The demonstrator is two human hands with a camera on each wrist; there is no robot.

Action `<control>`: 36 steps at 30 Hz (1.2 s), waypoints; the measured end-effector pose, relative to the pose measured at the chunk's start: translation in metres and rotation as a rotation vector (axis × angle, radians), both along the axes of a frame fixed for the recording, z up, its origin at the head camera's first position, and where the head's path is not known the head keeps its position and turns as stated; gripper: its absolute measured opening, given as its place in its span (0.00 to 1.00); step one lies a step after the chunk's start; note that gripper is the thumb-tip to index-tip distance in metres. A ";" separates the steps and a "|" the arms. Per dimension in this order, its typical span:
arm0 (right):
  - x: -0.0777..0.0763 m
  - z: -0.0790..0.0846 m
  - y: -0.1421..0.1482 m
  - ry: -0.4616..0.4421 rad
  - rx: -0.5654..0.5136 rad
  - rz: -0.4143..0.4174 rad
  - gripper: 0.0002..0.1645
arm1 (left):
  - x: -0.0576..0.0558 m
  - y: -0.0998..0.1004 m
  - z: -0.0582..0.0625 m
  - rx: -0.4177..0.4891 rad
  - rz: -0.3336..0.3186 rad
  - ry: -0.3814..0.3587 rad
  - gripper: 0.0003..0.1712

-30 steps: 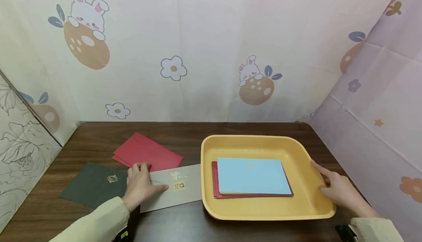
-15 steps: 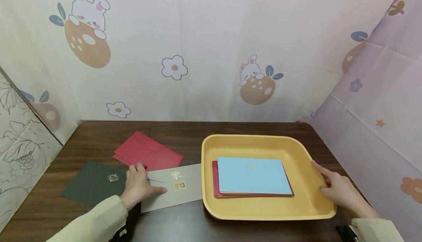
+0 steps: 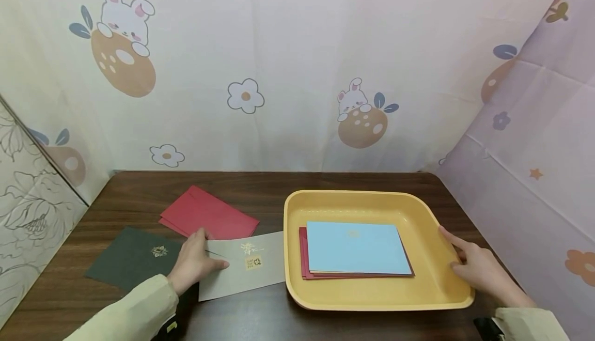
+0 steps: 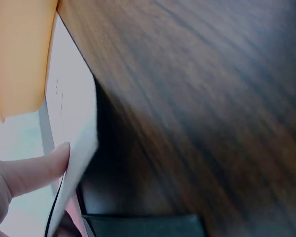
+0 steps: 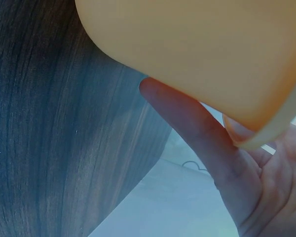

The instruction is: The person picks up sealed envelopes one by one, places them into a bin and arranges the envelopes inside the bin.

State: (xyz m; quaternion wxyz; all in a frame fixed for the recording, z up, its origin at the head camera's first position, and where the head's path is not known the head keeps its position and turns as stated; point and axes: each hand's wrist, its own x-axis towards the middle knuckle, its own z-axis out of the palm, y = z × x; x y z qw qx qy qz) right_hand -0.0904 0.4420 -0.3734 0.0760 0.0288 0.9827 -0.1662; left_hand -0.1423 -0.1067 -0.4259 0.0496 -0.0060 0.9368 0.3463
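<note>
In the head view, my left hand (image 3: 194, 259) pinches the left end of a grey envelope (image 3: 269, 273) with gold print and a small sticker. Its thumb (image 4: 39, 170) lies on the upper face, and that end bends up off the table in the left wrist view. The envelope's right end meets the yellow tray (image 3: 378, 299). At the tray's right side, my right hand (image 3: 479, 268) grips the wall, with one finger (image 5: 187, 118) along the outside. A light blue envelope (image 3: 355, 250) lies in the tray on top of red ones (image 3: 303, 258).
Left of the grey envelope lies a dark green envelope (image 3: 130, 258) with a gold emblem. Red envelopes (image 3: 211, 214) lie behind my left hand. The wooden table (image 3: 260, 183) ends at a printed cloth backdrop (image 3: 293, 134), with another cloth wall at right.
My left hand has slid slightly left along the grey envelope, its thumb nearer the envelope's left edge. The right hand and tray stay in place.
</note>
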 end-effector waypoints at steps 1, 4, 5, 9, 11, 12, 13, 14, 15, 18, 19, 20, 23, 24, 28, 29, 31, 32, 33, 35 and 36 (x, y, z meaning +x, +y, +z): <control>0.000 0.000 0.000 0.001 -0.001 0.000 0.46 | 0.000 0.000 0.000 0.008 -0.002 -0.002 0.33; 0.000 0.000 0.001 0.003 -0.005 0.003 0.46 | -0.001 -0.001 0.001 0.032 0.010 -0.028 0.30; 0.000 0.000 0.001 0.005 -0.004 0.004 0.46 | -0.001 -0.001 0.001 0.036 0.017 -0.039 0.28; 0.001 0.000 0.000 0.021 0.003 0.011 0.46 | 0.000 -0.003 0.003 0.040 0.036 -0.056 0.23; 0.001 -0.001 -0.001 0.028 0.006 0.013 0.46 | 0.000 -0.005 0.005 0.052 0.041 -0.065 0.22; 0.001 -0.001 -0.001 0.030 0.006 0.014 0.46 | 0.000 -0.006 0.005 0.055 0.042 -0.065 0.23; 0.002 -0.001 -0.001 0.030 0.005 0.013 0.46 | -0.001 -0.007 0.006 0.065 0.046 -0.072 0.23; 0.002 -0.001 -0.001 0.030 0.005 0.013 0.46 | -0.001 -0.008 0.007 0.072 0.051 -0.077 0.24; 0.002 -0.001 -0.001 0.030 0.006 0.013 0.46 | -0.002 -0.009 0.007 0.080 0.057 -0.085 0.25; 0.002 -0.001 -0.001 0.035 0.005 0.016 0.46 | -0.003 -0.012 0.009 0.082 0.068 -0.089 0.27; 0.002 -0.001 -0.001 0.034 0.004 0.016 0.46 | -0.004 -0.013 0.009 0.085 0.070 -0.094 0.28; 0.002 -0.001 -0.001 0.037 0.004 0.018 0.46 | -0.004 -0.013 0.010 0.083 0.072 -0.097 0.29; 0.002 -0.001 -0.001 0.036 0.003 0.020 0.46 | -0.006 -0.014 0.013 0.084 0.077 -0.104 0.31; 0.002 -0.001 -0.001 0.035 0.003 0.020 0.46 | -0.006 -0.015 0.015 0.087 0.082 -0.111 0.32; 0.001 0.000 -0.002 0.029 0.003 0.017 0.46 | -0.009 -0.018 0.020 0.110 0.117 -0.129 0.33; 0.001 0.000 -0.002 0.028 0.003 0.017 0.46 | -0.009 -0.019 0.021 0.119 0.128 -0.131 0.33; 0.001 0.000 -0.001 0.026 0.001 0.016 0.46 | -0.011 -0.022 0.023 0.138 0.149 -0.135 0.33; 0.001 0.000 -0.001 0.026 0.000 0.017 0.46 | -0.011 -0.024 0.023 0.148 0.157 -0.137 0.33; 0.002 0.000 -0.001 0.027 0.001 0.017 0.46 | -0.012 -0.026 0.024 0.160 0.164 -0.142 0.34; 0.002 0.000 -0.001 0.028 0.000 0.017 0.46 | -0.013 -0.028 0.025 0.182 0.173 -0.156 0.34; 0.002 -0.001 -0.001 0.030 0.002 0.017 0.46 | -0.013 -0.029 0.025 0.192 0.176 -0.161 0.35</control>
